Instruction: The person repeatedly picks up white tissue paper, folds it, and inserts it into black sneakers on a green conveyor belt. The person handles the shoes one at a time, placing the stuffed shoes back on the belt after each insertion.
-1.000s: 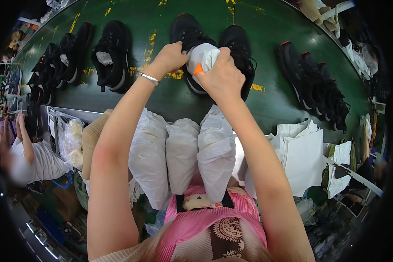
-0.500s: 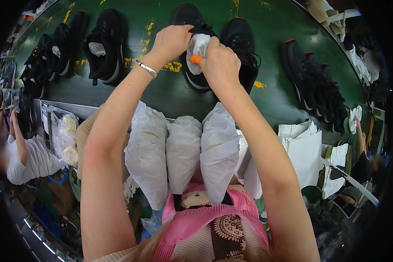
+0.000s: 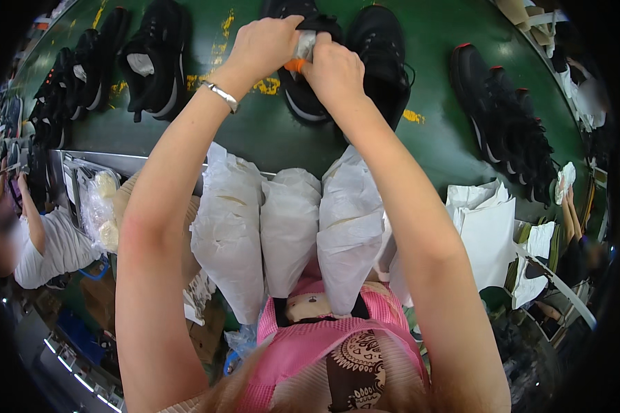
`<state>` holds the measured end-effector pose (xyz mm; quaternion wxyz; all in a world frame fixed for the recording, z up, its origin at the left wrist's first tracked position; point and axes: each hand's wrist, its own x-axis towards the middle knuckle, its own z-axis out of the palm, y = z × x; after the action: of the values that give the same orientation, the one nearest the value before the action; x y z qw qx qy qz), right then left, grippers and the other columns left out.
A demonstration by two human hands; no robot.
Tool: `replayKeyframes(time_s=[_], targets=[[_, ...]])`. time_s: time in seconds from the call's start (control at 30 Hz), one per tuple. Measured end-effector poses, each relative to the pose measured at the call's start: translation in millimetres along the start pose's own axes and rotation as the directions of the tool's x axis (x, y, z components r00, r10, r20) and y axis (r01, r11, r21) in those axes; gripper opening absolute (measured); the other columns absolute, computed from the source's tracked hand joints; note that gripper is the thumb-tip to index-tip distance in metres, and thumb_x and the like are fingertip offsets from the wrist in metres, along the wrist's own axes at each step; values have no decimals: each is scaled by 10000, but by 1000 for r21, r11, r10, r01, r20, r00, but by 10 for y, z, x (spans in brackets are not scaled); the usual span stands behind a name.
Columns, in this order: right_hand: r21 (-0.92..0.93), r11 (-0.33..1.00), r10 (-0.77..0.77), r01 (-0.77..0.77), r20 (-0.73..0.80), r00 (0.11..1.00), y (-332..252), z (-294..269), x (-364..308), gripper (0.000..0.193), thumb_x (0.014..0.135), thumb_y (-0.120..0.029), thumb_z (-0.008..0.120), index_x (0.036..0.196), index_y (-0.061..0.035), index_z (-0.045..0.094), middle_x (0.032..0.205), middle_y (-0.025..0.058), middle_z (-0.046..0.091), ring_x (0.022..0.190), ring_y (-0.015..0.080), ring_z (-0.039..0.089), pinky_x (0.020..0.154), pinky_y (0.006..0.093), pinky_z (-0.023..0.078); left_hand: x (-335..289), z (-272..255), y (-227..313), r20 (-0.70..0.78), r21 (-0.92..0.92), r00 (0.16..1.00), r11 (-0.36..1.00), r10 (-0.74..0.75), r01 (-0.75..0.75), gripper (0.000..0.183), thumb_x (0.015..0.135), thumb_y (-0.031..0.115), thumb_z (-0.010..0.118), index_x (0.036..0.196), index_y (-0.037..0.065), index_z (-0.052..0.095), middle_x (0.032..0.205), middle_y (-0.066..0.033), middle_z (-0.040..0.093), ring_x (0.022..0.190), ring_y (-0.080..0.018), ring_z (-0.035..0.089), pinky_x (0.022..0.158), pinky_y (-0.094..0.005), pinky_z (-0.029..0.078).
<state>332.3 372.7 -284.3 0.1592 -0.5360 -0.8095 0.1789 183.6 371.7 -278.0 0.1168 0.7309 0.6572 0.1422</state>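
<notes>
A black sneaker [image 3: 306, 103] with a grey-white sole edge lies on the green table, toe pointing away from me. My left hand [image 3: 265, 45] pinches the sneaker's tongue at the far side of the opening. My right hand [image 3: 336, 74] has an orange finger cover on the thumb, and its fingers are closed on a wad of white paper [image 3: 305, 45] inside the opening. Its fingertips are partly hidden in the shoe. Just right of it lies a second black sneaker [image 3: 379, 65], partly behind my right hand and forearm.
More black sneakers [image 3: 155, 62] stand left on the green table [image 3: 241, 134], and a row of black sneakers [image 3: 499, 127] stands right. Several white paper-wrapped bundles [image 3: 289, 227] hang between my forearms. White paper sheets [image 3: 482, 234] are at the right. Other people work at both sides.
The white paper has gone deeper into the sneaker, and less of it shows. My right hand has moved slightly forward with it; my left hand stays at the tongue. The whole view has shifted a little.
</notes>
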Motion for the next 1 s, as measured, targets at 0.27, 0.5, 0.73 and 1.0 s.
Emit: replayKeyframes(time_s=[0.27, 0.5, 0.73, 1.0], targets=[[92, 992, -93, 82, 129, 987, 185, -398, 46, 749, 741, -181, 777, 1380, 7, 435, 1238, 235, 588, 1123, 372, 597, 958, 402, 488, -105, -159, -213, 460, -446, 840, 744, -286, 497, 900, 676, 428, 794, 1330, -94, 464, 987, -178, 674, 769, -228, 675, 650, -332, 561], [51, 997, -72, 59, 328, 942, 214, -63, 328, 873, 699, -108, 776, 1429, 80, 335, 1121, 250, 622, 1046, 367, 637, 892, 411, 528, -204, 69, -56, 557, -346, 722, 675, -411, 652, 772, 729, 263, 817, 1307, -78, 436, 1041, -208, 673, 776, -254, 707, 644, -336, 598], [4, 992, -124, 126, 220, 968, 199, 97, 280, 702, 734, -86, 717, 1354, 105, 449, 849, 212, 693, 822, 364, 693, 766, 423, 554, -223, 154, -20, 419, -211, 773, 776, -477, 594, 476, 812, 226, 724, 1077, -136, 565, 893, -250, 689, 743, -346, 705, 694, -392, 585], [49, 987, -158, 154, 82, 984, 189, -80, 169, 506, 797, -185, 708, 1231, 14, 539, 944, 177, 690, 914, 351, 674, 781, 441, 544, -228, 148, -92, 483, -361, 683, 586, -547, 725, 617, 806, 326, 769, 1195, -93, 536, 1109, -217, 654, 885, -294, 711, 575, -355, 631]])
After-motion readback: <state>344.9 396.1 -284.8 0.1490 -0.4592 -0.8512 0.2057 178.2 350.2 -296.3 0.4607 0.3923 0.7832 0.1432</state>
